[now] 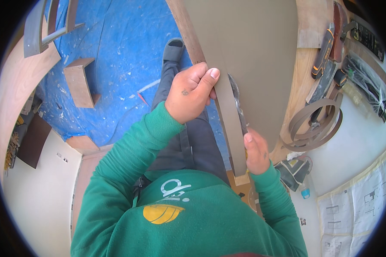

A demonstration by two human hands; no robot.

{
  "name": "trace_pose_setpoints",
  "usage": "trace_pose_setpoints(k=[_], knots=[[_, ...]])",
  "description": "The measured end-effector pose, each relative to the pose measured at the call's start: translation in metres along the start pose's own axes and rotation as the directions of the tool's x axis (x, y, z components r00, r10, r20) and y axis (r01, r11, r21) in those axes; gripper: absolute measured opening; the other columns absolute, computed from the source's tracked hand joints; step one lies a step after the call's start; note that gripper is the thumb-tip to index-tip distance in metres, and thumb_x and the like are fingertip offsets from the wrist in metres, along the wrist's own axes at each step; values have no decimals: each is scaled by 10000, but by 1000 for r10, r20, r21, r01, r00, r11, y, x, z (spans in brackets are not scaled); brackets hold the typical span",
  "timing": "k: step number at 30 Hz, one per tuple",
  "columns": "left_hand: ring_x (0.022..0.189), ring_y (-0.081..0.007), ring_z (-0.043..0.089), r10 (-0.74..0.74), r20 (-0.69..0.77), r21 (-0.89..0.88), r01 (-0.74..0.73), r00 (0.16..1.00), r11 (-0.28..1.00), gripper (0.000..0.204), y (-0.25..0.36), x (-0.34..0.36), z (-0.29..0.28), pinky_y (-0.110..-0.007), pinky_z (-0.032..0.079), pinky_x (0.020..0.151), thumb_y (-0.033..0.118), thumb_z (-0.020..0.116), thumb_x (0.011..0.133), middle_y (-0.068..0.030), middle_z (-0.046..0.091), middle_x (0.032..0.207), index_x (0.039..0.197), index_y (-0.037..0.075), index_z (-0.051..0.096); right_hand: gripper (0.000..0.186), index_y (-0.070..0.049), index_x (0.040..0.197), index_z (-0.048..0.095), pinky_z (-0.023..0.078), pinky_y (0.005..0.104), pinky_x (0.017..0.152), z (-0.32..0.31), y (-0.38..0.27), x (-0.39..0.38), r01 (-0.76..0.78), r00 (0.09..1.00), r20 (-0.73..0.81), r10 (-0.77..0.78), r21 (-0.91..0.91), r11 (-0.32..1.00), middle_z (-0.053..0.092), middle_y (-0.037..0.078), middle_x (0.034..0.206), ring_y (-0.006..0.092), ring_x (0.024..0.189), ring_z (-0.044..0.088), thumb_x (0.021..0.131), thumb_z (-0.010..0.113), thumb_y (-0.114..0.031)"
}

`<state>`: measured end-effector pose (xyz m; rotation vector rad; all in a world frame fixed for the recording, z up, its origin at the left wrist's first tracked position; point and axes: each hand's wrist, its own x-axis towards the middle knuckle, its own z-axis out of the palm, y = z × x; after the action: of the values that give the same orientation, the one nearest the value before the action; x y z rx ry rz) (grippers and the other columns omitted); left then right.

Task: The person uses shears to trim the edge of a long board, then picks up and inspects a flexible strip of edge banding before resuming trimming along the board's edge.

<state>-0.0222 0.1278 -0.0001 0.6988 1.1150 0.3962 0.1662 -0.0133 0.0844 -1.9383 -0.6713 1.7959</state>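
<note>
A large panel [255, 47] with a smooth grey-brown face lies in front of me, its near end beside my lap. A narrow grey-brown edging strip [235, 128] runs along its left edge. My left hand [193, 92] is closed round that edge, thumb pressed on top and fingers curled beneath. My right hand [256, 150] is closed farther down the strip, on its right side. From it a long, narrow metal blade [237, 96] points away from me along the strip. Its handle is hidden, so the exact kind of tool cannot be told.
Coiled edging strip [315, 126] lies at the right, near an orange-and-black handled tool [324, 53] and a clear plastic bag [364, 77]. A drawing sheet [356, 210] lies lower right. Blue sheeting [116, 38] covers the floor at left, with a wooden U-shaped piece [79, 85] on it.
</note>
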Motion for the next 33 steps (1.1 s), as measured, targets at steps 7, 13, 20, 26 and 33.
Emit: trace_pose_setpoints(k=[7, 13, 20, 26, 33], knots=[[608, -60, 521, 35, 14, 15, -36, 999, 999, 375, -2, -2, -1, -253, 406, 528, 320, 537, 1088, -27, 585, 693, 840, 41, 572, 436, 1, 909, 542, 344, 304, 615, 3, -4, 6, 19, 1000, 18, -19, -7, 1000, 423, 7, 726, 116, 683, 371, 1085, 465, -390], [603, -62, 517, 13, 19, 21, -13, 1000, 1000, 379, 1, -1, -1, -255, 404, 523, 335, 538, 1087, -25, 591, 696, 851, 41, 582, 431, -1, 880, 533, 341, 305, 602, 2, -2, 6, 32, 999, -8, -32, -25, 999, 423, 3, 718, 111, 677, 368, 1083, 478, -377], [586, -60, 497, -14, 33, 19, 14, 999, 1000, 384, 3, -3, -3, -254, 397, 519, 355, 527, 1088, -26, 596, 698, 880, 41, 602, 416, -3, 870, 529, 350, 314, 604, -1, -1, 4, 20, 1000, 8, -20, -23, 1000, 424, 9, 718, 114, 681, 374, 1079, 483, -360], [578, -56, 491, -37, 43, -9, 38, 998, 999, 382, 5, -5, -2, -250, 394, 518, 362, 527, 1087, -22, 600, 695, 879, 50, 595, 423, -2, 895, 528, 358, 325, 613, -1, -9, 12, 60, 998, 28, -59, -38, 997, 425, 21, 723, 132, 678, 380, 1081, 467, -378], [559, -59, 500, -43, 43, 10, 42, 998, 999, 378, 1, -4, -5, -246, 395, 501, 363, 529, 1086, -22, 608, 695, 874, 56, 593, 442, -3, 858, 514, 358, 326, 604, 0, -9, 14, 46, 999, 17, -45, -53, 998, 427, 22, 715, 129, 673, 378, 1075, 479, -385]])
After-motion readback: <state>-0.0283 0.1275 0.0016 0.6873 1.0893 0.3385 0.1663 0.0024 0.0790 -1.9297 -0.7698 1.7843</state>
